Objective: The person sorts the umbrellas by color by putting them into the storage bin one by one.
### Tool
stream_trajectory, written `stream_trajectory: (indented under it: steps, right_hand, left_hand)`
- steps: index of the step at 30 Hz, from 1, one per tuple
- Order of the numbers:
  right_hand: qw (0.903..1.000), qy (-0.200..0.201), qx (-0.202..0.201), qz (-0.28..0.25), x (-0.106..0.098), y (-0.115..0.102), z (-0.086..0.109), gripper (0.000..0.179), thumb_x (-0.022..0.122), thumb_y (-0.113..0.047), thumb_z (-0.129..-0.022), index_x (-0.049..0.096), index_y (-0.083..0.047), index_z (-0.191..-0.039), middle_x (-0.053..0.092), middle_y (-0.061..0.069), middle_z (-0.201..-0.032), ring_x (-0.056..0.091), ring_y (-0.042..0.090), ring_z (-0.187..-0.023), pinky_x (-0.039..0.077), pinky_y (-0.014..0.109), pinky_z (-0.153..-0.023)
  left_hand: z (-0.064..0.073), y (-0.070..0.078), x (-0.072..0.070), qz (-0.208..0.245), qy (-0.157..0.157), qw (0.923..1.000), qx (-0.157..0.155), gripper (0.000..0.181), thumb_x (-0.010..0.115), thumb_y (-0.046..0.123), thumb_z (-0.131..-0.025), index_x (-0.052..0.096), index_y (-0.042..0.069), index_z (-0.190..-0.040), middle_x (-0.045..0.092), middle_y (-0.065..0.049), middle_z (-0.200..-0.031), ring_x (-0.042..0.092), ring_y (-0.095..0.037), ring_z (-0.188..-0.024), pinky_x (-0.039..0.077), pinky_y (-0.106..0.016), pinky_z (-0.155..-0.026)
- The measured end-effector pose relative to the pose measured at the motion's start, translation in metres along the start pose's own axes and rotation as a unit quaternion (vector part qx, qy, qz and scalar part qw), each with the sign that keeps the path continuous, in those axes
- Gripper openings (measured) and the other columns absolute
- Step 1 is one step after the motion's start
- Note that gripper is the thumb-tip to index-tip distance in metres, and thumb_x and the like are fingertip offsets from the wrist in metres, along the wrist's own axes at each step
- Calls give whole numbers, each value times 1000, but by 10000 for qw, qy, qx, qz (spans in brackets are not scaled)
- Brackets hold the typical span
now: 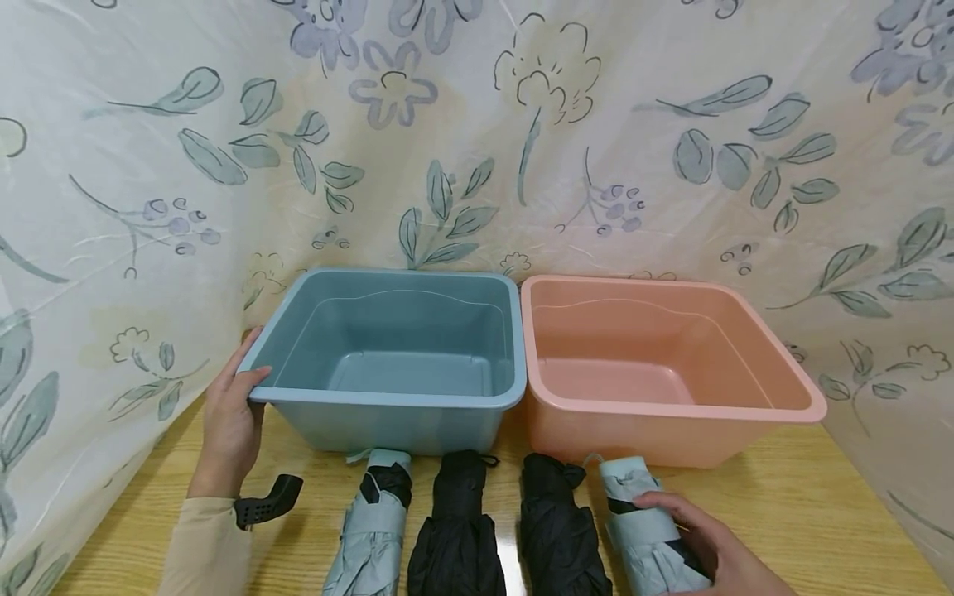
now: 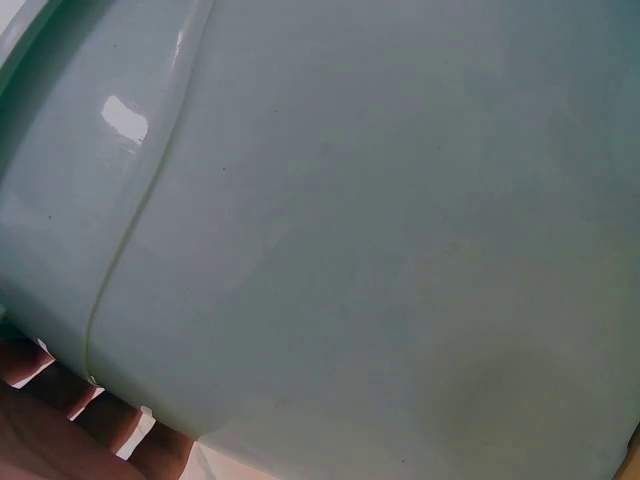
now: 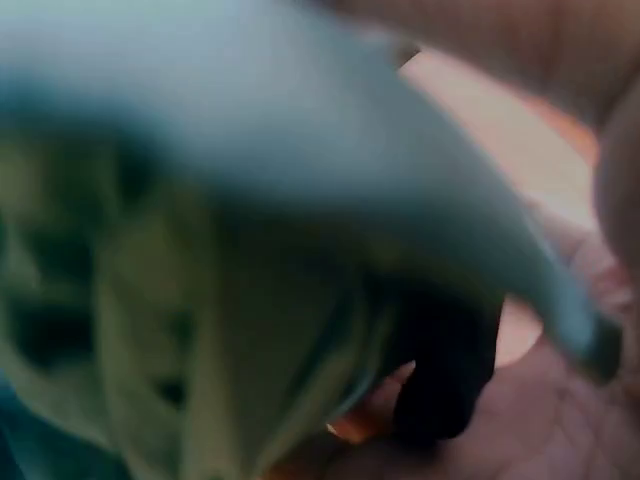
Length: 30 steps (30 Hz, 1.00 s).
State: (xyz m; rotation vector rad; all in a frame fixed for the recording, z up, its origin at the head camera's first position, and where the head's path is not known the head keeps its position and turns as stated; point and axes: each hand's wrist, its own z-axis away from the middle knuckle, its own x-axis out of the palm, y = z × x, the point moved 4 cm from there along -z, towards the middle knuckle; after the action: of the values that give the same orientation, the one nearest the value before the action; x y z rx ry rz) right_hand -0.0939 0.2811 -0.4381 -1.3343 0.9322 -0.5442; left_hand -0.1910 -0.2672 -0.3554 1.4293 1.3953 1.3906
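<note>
At the left end of a blue plastic bin, my left hand holds the rim, its thumb near the front corner. In the left wrist view the fingers lie along the edge of the pale bin wall. My right hand grips a folded light grey-blue umbrella at the right end of a row. That umbrella's fabric is blurred and close in the right wrist view. Beside it lie two folded black umbrellas and another light grey-blue umbrella.
A pink plastic bin stands right of the blue one, their rims nearly touching. Both bins have nothing inside. They sit on a wood-grain table, with a flower-and-leaf patterned sheet behind and at both sides.
</note>
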Motion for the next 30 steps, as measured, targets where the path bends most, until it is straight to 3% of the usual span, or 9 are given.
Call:
stream_trajectory:
  steps: [4, 6, 10, 13, 15, 19, 22, 24, 30]
  right_hand:
    - [9966, -306, -756, 95, 0, 2, 3, 72, 72, -13, -93, 34, 1, -152, 44, 9, -151, 45, 16, -132, 45, 29, -94]
    - [9946, -417, -945, 75, 0, 1, 5, 71, 70, -14, -94, 33, 2, -153, 41, 12, -153, 43, 17, -134, 44, 30, -95]
    - [9947, -615, -762, -309, 2, -14, 7, 76, 70, -11, -93, 27, -1, -155, 36, 7, -155, 44, 20, -131, 46, 33, -95]
    - [9967, -451, -562, -371, 7, -36, 3, 80, 73, -9, -91, 25, -4, -156, 36, 5, -155, 46, 21, -128, 47, 33, -94]
    - [9974, -239, -644, -232, 13, -55, -4, 83, 74, -3, -88, 26, -3, -156, 38, 10, -153, 48, 23, -127, 48, 34, -92]
    - [9979, 338, -554, 60, 26, -95, -23, 88, 75, 11, -82, 31, -8, -156, 40, 11, -151, 51, 23, -124, 50, 32, -92]
    - [9959, 573, -603, 355, 34, -123, -43, 91, 79, 7, -80, 33, -12, -156, 39, 10, -151, 50, 22, -124, 48, 30, -95]
    - [9941, 585, -809, 418, 40, -140, -58, 93, 81, 6, -78, 33, -12, -156, 39, 14, -150, 51, 26, -123, 49, 32, -96]
    - [9923, 360, -1179, -95, 59, -180, -108, 91, 83, 2, -80, 35, -15, -154, 45, 20, -140, 56, 41, -113, 54, 45, -88]
  left_hand:
    - [0, 0, -1, 10, 8, 10000, 1, 56, 41, 11, -108, 28, 16, -162, 15, -1, -168, 18, -21, -150, 26, -23, -112]
    - [1, 1, -1, 8, 13, 10000, -14, 56, 41, 12, -108, 28, 17, -162, 15, -1, -169, 18, -20, -150, 26, -22, -112]
    - [1, 0, -1, 29, 11, 10000, -29, 56, 41, 11, -108, 28, 17, -161, 14, -2, -169, 18, -20, -150, 27, -22, -111]
    - [2, 0, -1, 28, -4, 10000, -2, 56, 41, 10, -107, 28, 16, -162, 15, 0, -168, 18, -21, -150, 26, -23, -112]
    - [3, 0, -1, -3, -20, 10000, 15, 56, 41, 10, -107, 27, 16, -162, 15, 2, -168, 17, -21, -151, 25, -23, -112]
    - [3, 1, -1, -15, -29, 10000, 15, 56, 41, 11, -108, 27, 16, -162, 16, 3, -168, 18, -21, -151, 27, -23, -112]
    - [3, 0, -1, 9, 1, 10000, 6, 56, 41, 11, -108, 28, 15, -161, 18, 4, -167, 20, -21, -150, 28, -22, -110]
    - [3, 0, -1, 1, 21, 10000, 7, 56, 41, 10, -107, 28, 15, -161, 18, 4, -167, 21, -21, -150, 29, -22, -110]
    - [3, 0, -2, -35, 51, 10000, 10, 56, 41, 10, -107, 28, 14, -161, 18, 4, -167, 21, -22, -149, 29, -22, -109]
